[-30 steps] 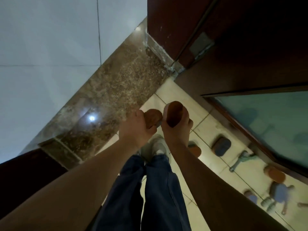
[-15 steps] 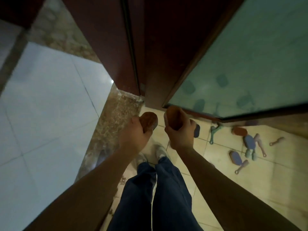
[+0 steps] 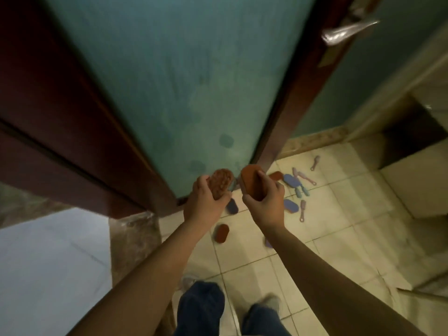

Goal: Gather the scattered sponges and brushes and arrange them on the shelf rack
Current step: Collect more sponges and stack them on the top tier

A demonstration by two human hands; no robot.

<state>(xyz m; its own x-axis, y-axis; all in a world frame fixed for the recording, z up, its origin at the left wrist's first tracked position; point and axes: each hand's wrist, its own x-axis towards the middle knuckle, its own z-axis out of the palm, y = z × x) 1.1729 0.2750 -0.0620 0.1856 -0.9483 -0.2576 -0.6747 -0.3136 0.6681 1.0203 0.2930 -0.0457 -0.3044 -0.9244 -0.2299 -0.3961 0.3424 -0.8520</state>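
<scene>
Sponges [image 3: 221, 233] on tiles [image 3: 339, 251] beside glass door [image 3: 181, 81]

The frosted glass door [image 3: 181, 93] fills everything ahead of me, and the dark wood frame [image 3: 60, 117] left of it walls that side off. My left hand [image 3: 206, 200] and right hand [image 3: 264, 200] hang close before the door's lower corner, one gripping a bumpy brown sponge [image 3: 220, 183], the other a smooth brown sponge [image 3: 251, 183]. Right of the door's free edge the tiled floor [image 3: 339, 251] lies open, though a cluster of sponges and brushes [image 3: 294, 184] litters it near that edge. A red sponge [image 3: 221, 233] and a blue sponge [image 3: 232, 206] lie by the door's foot. Farther right a pale step [image 3: 424, 190] bounds the floor. The door's handle [image 3: 349, 30] juts out high on its edge.
</scene>
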